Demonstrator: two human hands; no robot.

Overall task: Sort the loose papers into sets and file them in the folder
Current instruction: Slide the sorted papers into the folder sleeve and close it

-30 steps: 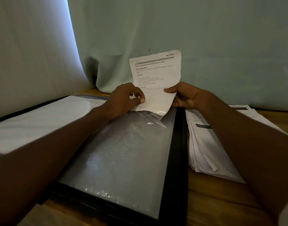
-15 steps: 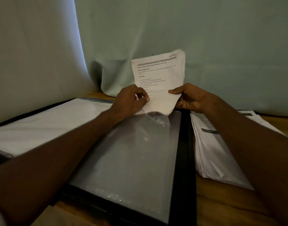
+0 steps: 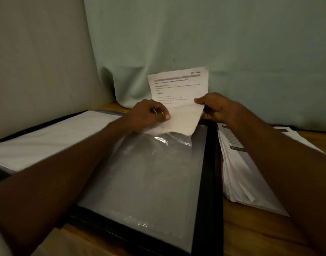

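Over folder sleeve (image 3: 149,174), sheet (image 3: 178,89) upright, long axis vertical, header up, left hand (image 3: 149,113) & right hand (image 3: 215,108) grip pinching its edges

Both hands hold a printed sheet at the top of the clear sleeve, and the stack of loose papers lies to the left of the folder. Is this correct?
Not quite. In the head view the stack lies to the right of the folder. The rest holds: left hand and right hand hold the sheet at the sleeve top.

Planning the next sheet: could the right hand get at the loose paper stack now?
Probably yes: the paper stack lies uncovered just beside the right hand, but that hand pinches the sheet and must release first.
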